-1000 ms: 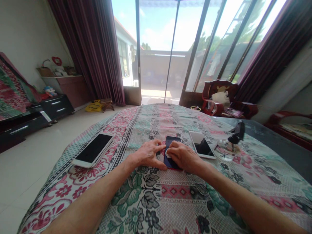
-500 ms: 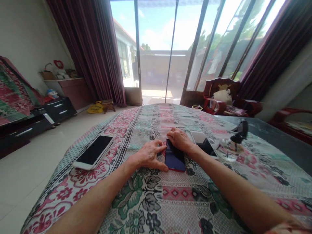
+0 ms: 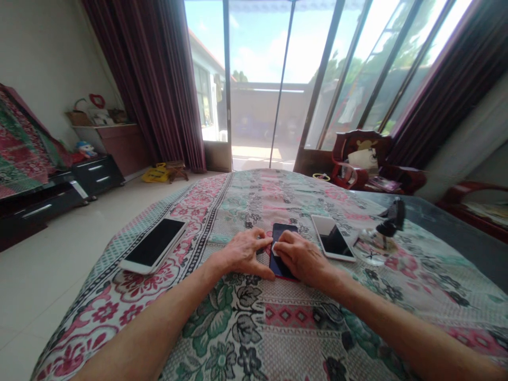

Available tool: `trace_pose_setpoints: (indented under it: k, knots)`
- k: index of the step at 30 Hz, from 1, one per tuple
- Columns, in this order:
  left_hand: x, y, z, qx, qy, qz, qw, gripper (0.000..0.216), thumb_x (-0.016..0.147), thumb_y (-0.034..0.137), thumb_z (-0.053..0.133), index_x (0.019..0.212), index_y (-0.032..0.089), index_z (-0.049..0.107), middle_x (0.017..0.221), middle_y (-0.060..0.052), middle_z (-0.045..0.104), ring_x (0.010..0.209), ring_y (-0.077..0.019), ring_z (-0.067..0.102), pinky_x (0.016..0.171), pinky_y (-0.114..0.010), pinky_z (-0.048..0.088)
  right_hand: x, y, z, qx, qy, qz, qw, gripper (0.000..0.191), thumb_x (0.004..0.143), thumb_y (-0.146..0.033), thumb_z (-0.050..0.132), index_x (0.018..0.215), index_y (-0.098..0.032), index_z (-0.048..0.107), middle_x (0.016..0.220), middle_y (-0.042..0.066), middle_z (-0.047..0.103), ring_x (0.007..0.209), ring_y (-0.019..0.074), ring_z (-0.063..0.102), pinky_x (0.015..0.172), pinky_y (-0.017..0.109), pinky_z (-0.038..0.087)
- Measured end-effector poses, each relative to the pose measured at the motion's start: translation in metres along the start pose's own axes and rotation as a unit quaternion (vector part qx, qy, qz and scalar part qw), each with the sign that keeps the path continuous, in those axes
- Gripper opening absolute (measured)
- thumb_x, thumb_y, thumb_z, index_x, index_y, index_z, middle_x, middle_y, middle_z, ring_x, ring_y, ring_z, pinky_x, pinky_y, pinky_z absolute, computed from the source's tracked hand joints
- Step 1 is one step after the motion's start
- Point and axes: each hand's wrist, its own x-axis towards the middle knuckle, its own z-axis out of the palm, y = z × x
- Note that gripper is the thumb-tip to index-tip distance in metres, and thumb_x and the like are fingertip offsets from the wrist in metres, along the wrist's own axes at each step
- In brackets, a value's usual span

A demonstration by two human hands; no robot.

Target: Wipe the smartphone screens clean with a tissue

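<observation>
A dark phone in a red case lies screen-up in the middle of the flowered tablecloth. My left hand grips its left edge, thumb at the near corner and fingers curled against the side. My right hand lies over the lower half of the screen. Its fingers press a small white wipe onto the glass. Most of the phone's near end is hidden under that hand.
A large white phone lies at the table's left edge. Another white phone sits just right of my hands. A clear spray bottle with a black head stands beyond it. Red wooden chairs stand behind the table.
My right hand slid up to the far end of the dark phone, then came back down over its near half with the wipe. My left hand stayed at the phone's left edge.
</observation>
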Motion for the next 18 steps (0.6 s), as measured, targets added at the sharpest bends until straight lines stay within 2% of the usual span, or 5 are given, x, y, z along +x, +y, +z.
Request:
trace_pose_setpoints:
  k: [4, 8, 13, 18]
  knots:
    - [0.000, 0.000, 0.002, -0.003, 0.003, -0.005, 1.000, 0.091, 0.058, 0.072, 0.068, 0.134, 0.028, 0.044, 0.130, -0.007, 0.047, 0.109, -0.0295, 0.052, 0.096, -0.042, 0.043, -0.010, -0.011, -0.002, 0.036, -0.007, -0.025, 0.999, 0.025, 0.093, -0.023, 0.043, 0.080, -0.017, 0.063, 0.086, 0.005, 0.053, 0.078, 0.0139, 0.047, 0.069, 0.026, 0.037]
    - [-0.001, 0.000, 0.001, -0.008, 0.002, -0.006, 1.000, 0.087, 0.059, 0.070, 0.069, 0.133, 0.030, 0.045, 0.130, -0.006, 0.047, 0.110, -0.0289, 0.052, 0.097, -0.041, 0.043, -0.005, -0.005, -0.002, 0.049, 0.010, -0.014, 0.999, 0.025, 0.093, -0.022, 0.043, 0.081, -0.018, 0.065, 0.086, 0.005, 0.053, 0.078, 0.0141, 0.048, 0.070, 0.026, 0.038]
    - [0.000, 0.001, -0.001, -0.006, -0.005, -0.002, 1.000, 0.086, 0.061, 0.072, 0.066, 0.133, 0.031, 0.045, 0.129, -0.006, 0.048, 0.107, -0.0291, 0.052, 0.096, -0.042, 0.043, 0.016, 0.018, 0.001, 0.005, 0.015, 0.035, 0.999, 0.027, 0.094, -0.023, 0.042, 0.084, -0.018, 0.067, 0.088, 0.006, 0.056, 0.084, 0.0154, 0.051, 0.074, 0.026, 0.038]
    - [0.000, 0.000, 0.000, -0.003, -0.009, -0.005, 1.000, 0.087, 0.061, 0.075, 0.063, 0.133, 0.031, 0.046, 0.132, -0.007, 0.046, 0.108, -0.0301, 0.052, 0.096, -0.044, 0.043, 0.045, 0.030, 0.004, -0.050, -0.011, 0.104, 0.993, 0.030, 0.094, -0.026, 0.040, 0.083, -0.018, 0.067, 0.094, 0.008, 0.060, 0.087, 0.0158, 0.054, 0.076, 0.025, 0.037]
